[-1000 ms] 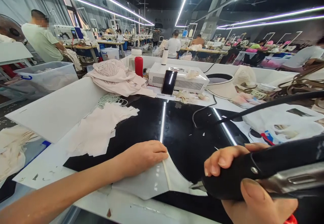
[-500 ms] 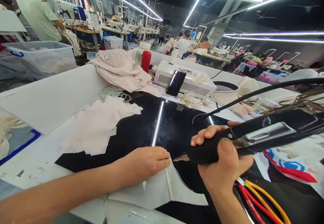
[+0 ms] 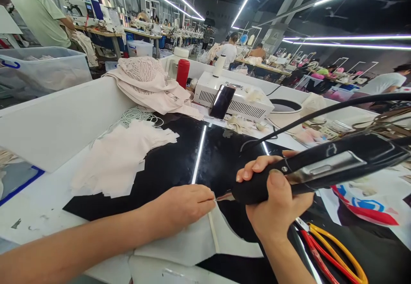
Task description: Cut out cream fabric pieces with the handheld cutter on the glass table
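My left hand (image 3: 184,207) is closed, thumb and fingers pinching the upper edge of a pale fabric piece (image 3: 184,243) that has a narrow cream strip (image 3: 213,232) down it. My right hand (image 3: 276,205) grips a black corded hot knife (image 3: 324,168), its grip end pointing left. The knife's thin metal tip (image 3: 225,196) reaches to my left fingertips, at the fabric's edge. Whether the tip touches the fabric is too small to tell. Under the fabric lies a glossy black sheet (image 3: 167,164). A heap of pale pink fabric pieces (image 3: 112,160) lies left of my left hand.
Scissors with orange and red handles (image 3: 337,249) lie below my right wrist. A phone (image 3: 222,101) leans on a white vented box (image 3: 234,98) at the back, near a red bottle (image 3: 183,73). The cord (image 3: 321,113) arches over the right side. A person (image 3: 35,14) works beyond the left partition.
My right hand has moved left with the hot knife, bringing its tip from slightly apart to my left fingertips. My left hand keeps its pinch on the fabric. The view has shifted slightly.
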A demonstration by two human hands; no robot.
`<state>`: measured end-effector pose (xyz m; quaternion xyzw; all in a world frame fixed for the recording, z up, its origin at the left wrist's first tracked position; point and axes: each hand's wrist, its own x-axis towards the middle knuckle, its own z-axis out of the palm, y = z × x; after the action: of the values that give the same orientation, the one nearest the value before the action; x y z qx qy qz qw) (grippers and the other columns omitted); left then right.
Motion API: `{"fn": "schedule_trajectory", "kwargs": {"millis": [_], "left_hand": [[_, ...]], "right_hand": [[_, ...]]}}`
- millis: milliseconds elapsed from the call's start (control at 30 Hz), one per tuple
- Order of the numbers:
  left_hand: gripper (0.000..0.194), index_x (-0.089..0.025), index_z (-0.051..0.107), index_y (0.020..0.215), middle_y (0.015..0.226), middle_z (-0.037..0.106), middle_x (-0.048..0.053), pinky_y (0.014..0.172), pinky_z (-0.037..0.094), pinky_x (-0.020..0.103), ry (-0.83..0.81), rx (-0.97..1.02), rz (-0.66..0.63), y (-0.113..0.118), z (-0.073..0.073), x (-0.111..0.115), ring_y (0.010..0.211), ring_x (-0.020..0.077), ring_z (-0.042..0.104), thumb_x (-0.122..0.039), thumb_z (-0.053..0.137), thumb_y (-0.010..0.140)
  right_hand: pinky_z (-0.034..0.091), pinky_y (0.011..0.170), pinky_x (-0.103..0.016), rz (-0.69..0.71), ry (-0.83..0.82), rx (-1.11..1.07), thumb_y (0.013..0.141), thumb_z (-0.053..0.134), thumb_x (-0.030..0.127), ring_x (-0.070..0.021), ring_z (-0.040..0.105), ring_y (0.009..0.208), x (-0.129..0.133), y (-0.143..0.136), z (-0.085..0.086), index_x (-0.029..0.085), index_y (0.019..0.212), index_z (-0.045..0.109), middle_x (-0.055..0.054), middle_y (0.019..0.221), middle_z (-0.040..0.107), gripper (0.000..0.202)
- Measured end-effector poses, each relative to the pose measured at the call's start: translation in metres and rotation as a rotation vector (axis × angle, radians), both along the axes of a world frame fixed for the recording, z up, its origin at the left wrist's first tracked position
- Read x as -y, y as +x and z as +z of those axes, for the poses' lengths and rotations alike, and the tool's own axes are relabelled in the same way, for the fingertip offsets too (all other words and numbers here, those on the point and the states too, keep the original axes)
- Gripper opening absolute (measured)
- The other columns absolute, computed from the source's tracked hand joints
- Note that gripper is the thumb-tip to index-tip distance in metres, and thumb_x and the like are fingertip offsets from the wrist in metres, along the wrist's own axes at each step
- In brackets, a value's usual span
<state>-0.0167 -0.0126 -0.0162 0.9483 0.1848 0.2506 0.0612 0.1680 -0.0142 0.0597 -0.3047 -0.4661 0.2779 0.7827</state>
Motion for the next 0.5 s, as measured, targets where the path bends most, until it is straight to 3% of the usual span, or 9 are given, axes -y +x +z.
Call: {"fn": "schedule_trajectory", "kwargs": {"millis": [500], "left_hand": [[0.030,-0.017,0.068,0.126,0.135,0.072,0.011,0.100,0.064,0.034,0.014,-0.034,-0.016,-0.006,0.001,-0.002,0.124,0.0241,0.072,-0.001,0.055,0.103]], "right_hand": [[0.059,0.051,-0.029,0.020,-0.010,-0.021,0.085,0.085,0.026,-0.0148,0.065,0.055,0.017,0.006,0.003,0.026,0.112,0.063,0.007,0.075,0.071,0.034]]}}
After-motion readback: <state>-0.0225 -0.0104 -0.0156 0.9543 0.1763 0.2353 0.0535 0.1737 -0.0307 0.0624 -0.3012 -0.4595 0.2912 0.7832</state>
